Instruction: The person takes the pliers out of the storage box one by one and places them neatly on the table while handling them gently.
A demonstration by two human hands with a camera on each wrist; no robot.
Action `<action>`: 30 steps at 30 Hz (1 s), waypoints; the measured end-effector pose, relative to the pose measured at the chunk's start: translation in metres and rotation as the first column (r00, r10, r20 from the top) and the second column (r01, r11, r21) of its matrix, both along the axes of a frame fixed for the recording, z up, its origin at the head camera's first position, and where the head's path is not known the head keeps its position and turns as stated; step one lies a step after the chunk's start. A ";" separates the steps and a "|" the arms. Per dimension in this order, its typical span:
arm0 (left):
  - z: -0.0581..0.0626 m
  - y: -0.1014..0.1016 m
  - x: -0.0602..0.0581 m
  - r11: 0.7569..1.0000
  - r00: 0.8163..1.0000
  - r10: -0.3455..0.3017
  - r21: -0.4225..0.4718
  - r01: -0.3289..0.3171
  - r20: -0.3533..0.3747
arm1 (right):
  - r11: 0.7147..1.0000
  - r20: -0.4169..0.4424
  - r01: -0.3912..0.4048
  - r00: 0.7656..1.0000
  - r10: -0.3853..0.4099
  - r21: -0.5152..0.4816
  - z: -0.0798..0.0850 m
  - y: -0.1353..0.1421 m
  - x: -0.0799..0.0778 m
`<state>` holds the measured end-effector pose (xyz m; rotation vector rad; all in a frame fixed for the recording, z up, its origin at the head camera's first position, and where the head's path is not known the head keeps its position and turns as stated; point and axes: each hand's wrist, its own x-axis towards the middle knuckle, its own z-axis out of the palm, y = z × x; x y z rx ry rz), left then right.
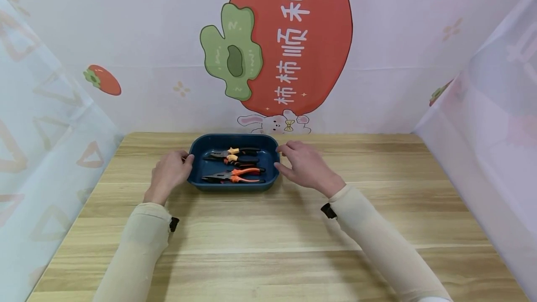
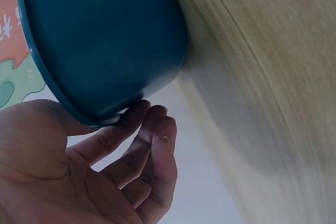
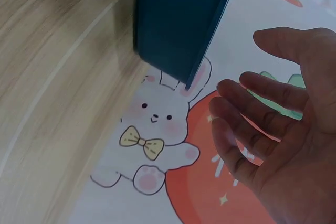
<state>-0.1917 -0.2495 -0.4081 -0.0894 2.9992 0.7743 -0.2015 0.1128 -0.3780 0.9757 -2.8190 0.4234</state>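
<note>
A dark blue plastic tray (image 1: 235,188) sits on the table near its back edge. Long-nose pliers with orange handles (image 1: 247,170) lie inside it, along with pliers that have black and yellow handles (image 1: 243,160); they overlap, so some parts are hidden. At the tray's left end my left hand (image 1: 169,171) pinches the rim, with the thumb over the edge and the fingers bent against the outer wall, as the left wrist view shows. My right hand (image 1: 308,167) is beside the right end, its fingers loosely bent and apart from the wall in the right wrist view.
The wooden table (image 1: 260,246) stretches in front of the tray and to both sides. A printed white cloth (image 1: 159,106) with a large red persimmon hangs directly behind the table, and pale cloth sides flank it.
</note>
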 end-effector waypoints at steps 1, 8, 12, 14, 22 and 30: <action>0.000 0.000 0.000 1.000 1.000 0.000 0.000 0.000 0.004 | 1.000 0.007 -0.003 1.000 0.003 0.004 0.000 -0.003 0.000; 0.002 0.001 0.000 1.000 1.000 0.008 0.010 -0.008 0.030 | 0.999 0.043 -0.038 0.998 0.037 0.032 0.004 -0.022 -0.004; 0.003 0.001 0.000 1.000 0.999 0.013 0.016 -0.014 0.036 | 0.997 0.068 -0.063 0.996 0.059 0.050 0.004 -0.031 -0.007; 0.003 0.001 0.000 1.000 0.999 0.014 0.018 -0.015 0.039 | 0.995 0.084 -0.074 0.994 0.068 0.063 0.004 -0.036 -0.008; 0.003 0.002 0.000 1.000 0.999 0.018 0.021 -0.019 0.044 | 0.987 0.131 -0.111 0.987 0.095 0.118 0.009 -0.053 -0.012; 0.003 0.002 0.001 0.999 0.999 0.025 0.019 -0.026 0.037 | 0.978 0.199 -0.145 0.973 0.114 0.150 0.013 -0.067 -0.019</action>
